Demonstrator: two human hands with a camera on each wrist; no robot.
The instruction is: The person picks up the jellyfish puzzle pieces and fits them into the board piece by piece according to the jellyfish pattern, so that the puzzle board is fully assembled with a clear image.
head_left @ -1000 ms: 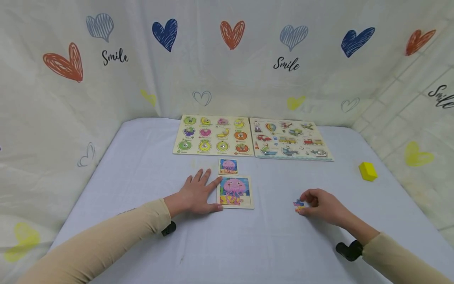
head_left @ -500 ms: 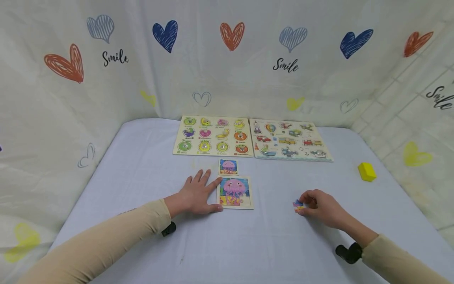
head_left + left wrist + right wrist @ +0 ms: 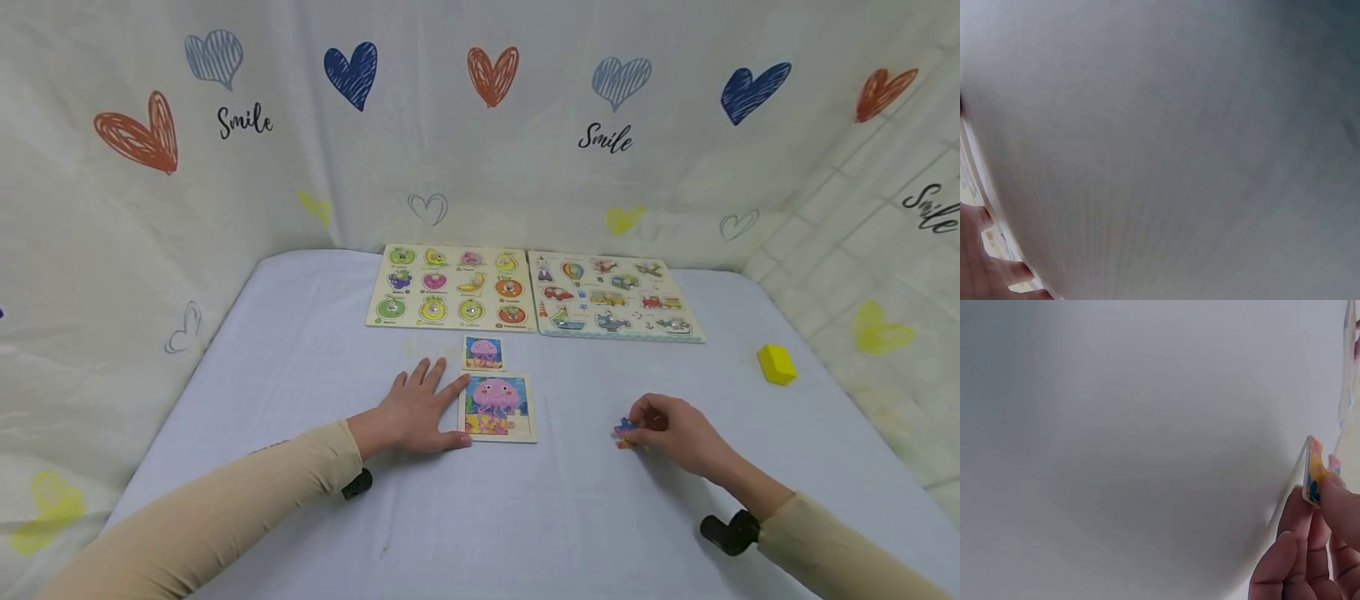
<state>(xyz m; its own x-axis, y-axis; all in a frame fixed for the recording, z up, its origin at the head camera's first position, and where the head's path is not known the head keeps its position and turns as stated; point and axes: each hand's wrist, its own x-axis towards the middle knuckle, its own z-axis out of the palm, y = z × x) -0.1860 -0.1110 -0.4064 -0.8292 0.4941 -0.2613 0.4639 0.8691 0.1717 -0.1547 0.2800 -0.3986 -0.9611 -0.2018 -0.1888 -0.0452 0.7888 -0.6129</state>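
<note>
A framed jellyfish jigsaw puzzle (image 3: 495, 396) lies mid-table, its lower right corner showing bare board. My left hand (image 3: 416, 408) rests spread on the cloth at its left side, with index fingertip and thumb tip touching the frame's left edge. Over to the right, my right hand (image 3: 678, 429) pinches a small jigsaw piece (image 3: 623, 433) between thumb and fingers. The right wrist view shows the piece's yellow, pink and teal face (image 3: 1315, 472) tilted up on edge. Just behind the puzzle is a small jellyfish picture card (image 3: 483, 352).
Two wooden boards stand at the table's back: a fruit board (image 3: 452, 287) and a vehicle board (image 3: 615, 297). A yellow block (image 3: 777, 364) sits near the right edge. A patterned curtain (image 3: 480, 150) hangs behind the table.
My right hand has shifted slightly left with the jigsaw piece, which has turned so that less of its face shows. The left hand and the puzzle have not moved.
</note>
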